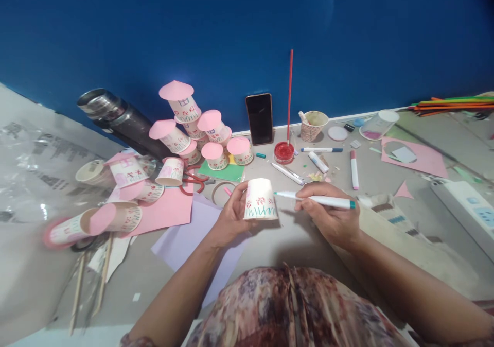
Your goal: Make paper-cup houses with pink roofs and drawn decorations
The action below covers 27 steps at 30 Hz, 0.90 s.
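My left hand [231, 215] is closed round the left side of a white paper cup [261, 197], held upside down above the table. Red flower marks and a green grass-like scribble run round the cup's wide lower edge, and a pink patch shows near my fingers. My right hand [332, 215] grips a white marker [328, 201] with a teal end. The marker's tip points left and is close to the cup's right side; whether it touches I cannot tell. Left of the hands stand several decorated cups with pink cone tops [176, 90], some of them stacked.
A phone [259, 119] leans on the blue wall beside a red paint pot [284, 153] with a brush upright in it. Markers, paper scraps and a patterned cup [313, 126] lie behind my right hand. A dark flask [123, 123] and red-handled scissors [196, 183] are at left.
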Each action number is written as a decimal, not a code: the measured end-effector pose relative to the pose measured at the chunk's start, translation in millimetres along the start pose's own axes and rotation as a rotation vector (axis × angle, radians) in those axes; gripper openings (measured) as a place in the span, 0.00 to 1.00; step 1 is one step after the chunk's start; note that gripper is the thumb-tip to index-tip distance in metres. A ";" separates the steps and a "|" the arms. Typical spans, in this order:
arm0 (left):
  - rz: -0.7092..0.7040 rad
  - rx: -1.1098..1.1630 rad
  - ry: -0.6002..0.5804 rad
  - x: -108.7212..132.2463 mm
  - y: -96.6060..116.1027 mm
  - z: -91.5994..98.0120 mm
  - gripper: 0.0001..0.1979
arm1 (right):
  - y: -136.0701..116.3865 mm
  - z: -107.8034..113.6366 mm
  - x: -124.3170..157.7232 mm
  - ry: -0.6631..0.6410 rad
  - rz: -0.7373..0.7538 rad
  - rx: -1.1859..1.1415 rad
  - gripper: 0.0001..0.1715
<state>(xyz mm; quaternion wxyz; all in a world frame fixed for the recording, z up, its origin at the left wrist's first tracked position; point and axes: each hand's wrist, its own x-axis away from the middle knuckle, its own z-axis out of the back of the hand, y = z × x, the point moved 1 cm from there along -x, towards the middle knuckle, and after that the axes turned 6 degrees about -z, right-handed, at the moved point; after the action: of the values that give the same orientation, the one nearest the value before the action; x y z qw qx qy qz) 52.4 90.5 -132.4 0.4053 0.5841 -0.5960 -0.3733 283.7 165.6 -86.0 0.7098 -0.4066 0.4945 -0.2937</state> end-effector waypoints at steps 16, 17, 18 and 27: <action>0.069 0.120 -0.070 4.7 -0.9 -15.4 0.48 | 26.4 -14.3 3.9 -0.268 -0.129 0.215 0.55; 0.069 0.097 -0.080 4.4 -0.7 -14.8 0.48 | 26.1 -13.3 3.6 -0.277 -0.121 0.228 0.56; 0.067 0.064 -0.090 3.9 -0.5 -13.5 0.48 | 26.0 -12.0 2.9 -0.283 -0.110 0.244 0.56; -0.266 -0.475 -0.105 2.3 8.8 5.1 0.51 | 27.7 -5.0 -7.3 -0.460 0.084 0.583 0.50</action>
<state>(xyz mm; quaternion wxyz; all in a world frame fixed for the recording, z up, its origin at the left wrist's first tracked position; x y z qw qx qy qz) 44.3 88.4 -126.1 0.4469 0.5256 -0.4301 -0.5823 277.0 183.9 -107.4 0.8997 -0.2222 0.2341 -0.2940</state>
